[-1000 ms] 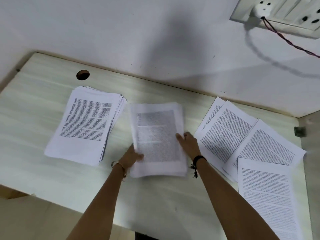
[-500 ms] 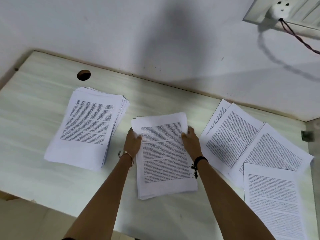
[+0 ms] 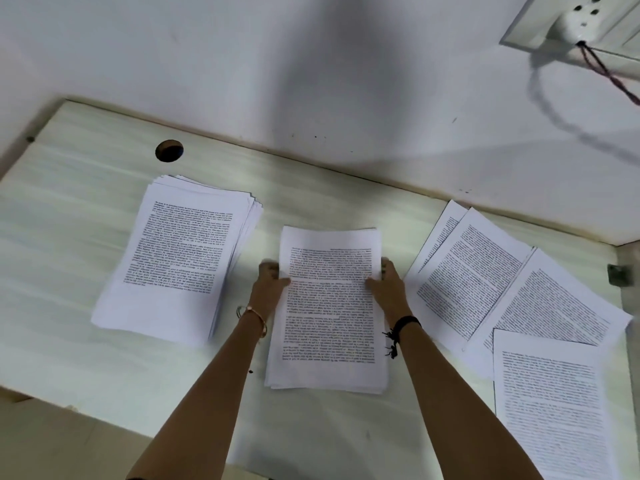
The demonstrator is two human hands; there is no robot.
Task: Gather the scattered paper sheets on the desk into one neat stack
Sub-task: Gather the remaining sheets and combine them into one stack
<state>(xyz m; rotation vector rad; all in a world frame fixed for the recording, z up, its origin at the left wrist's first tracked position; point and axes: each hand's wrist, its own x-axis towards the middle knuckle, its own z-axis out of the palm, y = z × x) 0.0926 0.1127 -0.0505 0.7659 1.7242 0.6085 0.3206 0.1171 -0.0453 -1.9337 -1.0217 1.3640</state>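
Observation:
A small stack of printed sheets sits at the middle of the pale desk. My left hand grips its left edge and my right hand grips its right edge, thumbs on the top page. A thicker, slightly fanned pile of printed sheets lies to the left, apart from my hands. Several loose sheets overlap on the right, and one more sheet lies at the near right.
A round cable hole is in the desk at the back left. A white wall rises behind the desk, with a socket plate and plug and a dark twisted cord at the top right. The desk's front edge runs along the lower left.
Both hands slid up the sides of the middle stack from its lower part to its upper half, squaring it. The stack's sheets now line up more evenly and sit straighter on the desk.

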